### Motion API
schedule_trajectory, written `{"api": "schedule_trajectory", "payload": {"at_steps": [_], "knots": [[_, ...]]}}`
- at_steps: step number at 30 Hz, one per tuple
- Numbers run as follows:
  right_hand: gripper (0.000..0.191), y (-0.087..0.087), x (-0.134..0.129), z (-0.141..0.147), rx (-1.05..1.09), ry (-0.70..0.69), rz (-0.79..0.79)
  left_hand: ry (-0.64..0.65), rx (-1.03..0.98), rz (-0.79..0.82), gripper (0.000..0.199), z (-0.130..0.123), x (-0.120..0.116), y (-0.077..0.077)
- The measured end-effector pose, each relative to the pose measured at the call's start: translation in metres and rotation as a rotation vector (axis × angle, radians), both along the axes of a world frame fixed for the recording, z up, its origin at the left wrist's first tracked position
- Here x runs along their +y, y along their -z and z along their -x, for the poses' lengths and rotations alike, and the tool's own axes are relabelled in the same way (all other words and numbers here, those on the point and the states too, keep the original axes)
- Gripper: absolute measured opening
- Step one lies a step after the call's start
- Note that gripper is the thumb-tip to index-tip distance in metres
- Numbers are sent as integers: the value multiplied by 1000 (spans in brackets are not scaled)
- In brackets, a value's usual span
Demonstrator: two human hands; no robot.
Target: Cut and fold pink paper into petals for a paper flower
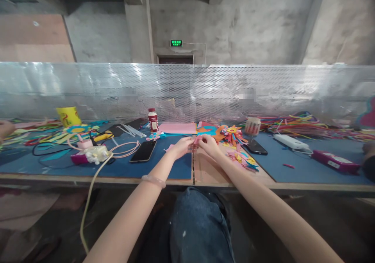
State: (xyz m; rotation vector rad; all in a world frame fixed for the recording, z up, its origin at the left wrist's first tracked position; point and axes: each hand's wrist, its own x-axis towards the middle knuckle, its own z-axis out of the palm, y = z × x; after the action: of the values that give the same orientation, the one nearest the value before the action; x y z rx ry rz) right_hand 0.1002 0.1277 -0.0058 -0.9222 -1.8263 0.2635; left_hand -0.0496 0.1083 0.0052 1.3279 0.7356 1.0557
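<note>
Both my hands meet over the middle of the table, at the seam between the blue mat and the bare wooden strip. A small pink piece (197, 140) of thin sheet material, partly covered by fingers, is held between them. My left hand (183, 146) is closed on its left side, and my right hand (208, 145) pinches it from the right. Just beyond lies a pink sheet (177, 128). Right of my right hand are a layered orange and pink flower (231, 132) and a pile of cut petal-like pieces (243, 159).
A black phone (143, 151) and a red-capped bottle (152, 120) stand left of my hands. Another phone (255, 146) lies to the right. Cables run around a power strip (93, 154). A perforated metal screen (187, 93) closes the table's back. Another person's hand (6, 129) shows far left.
</note>
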Motion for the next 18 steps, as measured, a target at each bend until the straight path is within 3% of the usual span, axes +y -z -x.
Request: {"api": "schedule_trajectory", "payload": {"at_steps": [18], "knots": [[14, -3, -4, 1, 75, -77, 51, -134, 142, -103, 36, 0, -5, -3]]}}
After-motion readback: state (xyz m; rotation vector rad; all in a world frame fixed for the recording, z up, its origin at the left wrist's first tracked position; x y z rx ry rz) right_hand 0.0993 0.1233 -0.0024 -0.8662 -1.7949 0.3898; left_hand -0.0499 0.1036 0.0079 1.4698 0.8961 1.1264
